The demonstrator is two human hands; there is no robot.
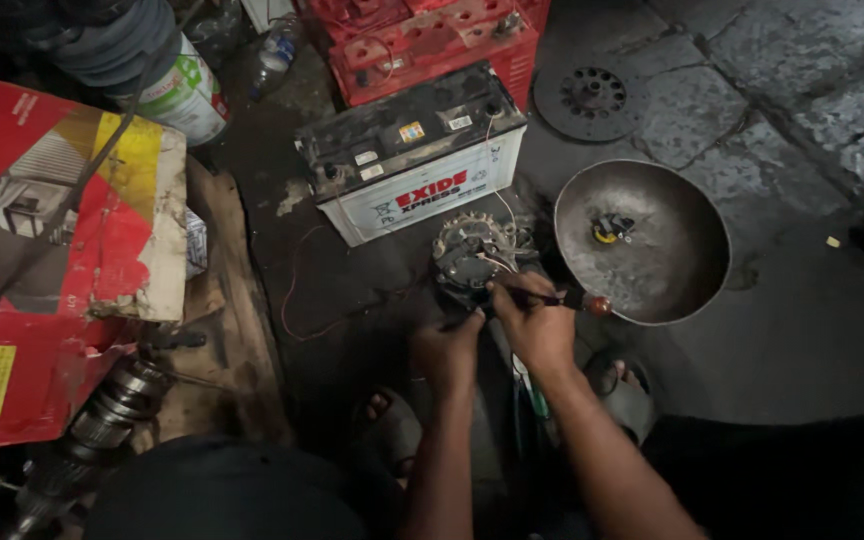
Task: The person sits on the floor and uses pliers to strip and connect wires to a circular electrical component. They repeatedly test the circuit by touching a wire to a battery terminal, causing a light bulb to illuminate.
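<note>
A dark, oil-stained floor point(802, 330) fills most of the frame, with cracked stone paving in the upper right. At the left edge lies a big red and yellow cardboard box point(42, 250), torn along one side. Just above the centre sits a car battery point(412, 150), black on top and white in front (very grimy), with a red plastic crate point(432, 40) behind it. Right of centre rests a round metal bowl point(642, 240), holding one small yellow and black part point(607, 230). A perforated metal disc point(587, 100) lies on the paving above the bowl.

In the middle of the frame, just below the battery, stands an alternator point(472, 255) with a toothed fan ring, thin red wires trailing from it. The right hand point(537, 325) is closed around a screwdriver point(577, 300) with a reddish knob at its end, the tool lying across the alternator's lower side. The left hand point(449, 350) is curled shut close against the alternator's lower left; what its fingers pinch I cannot tell.
</note>
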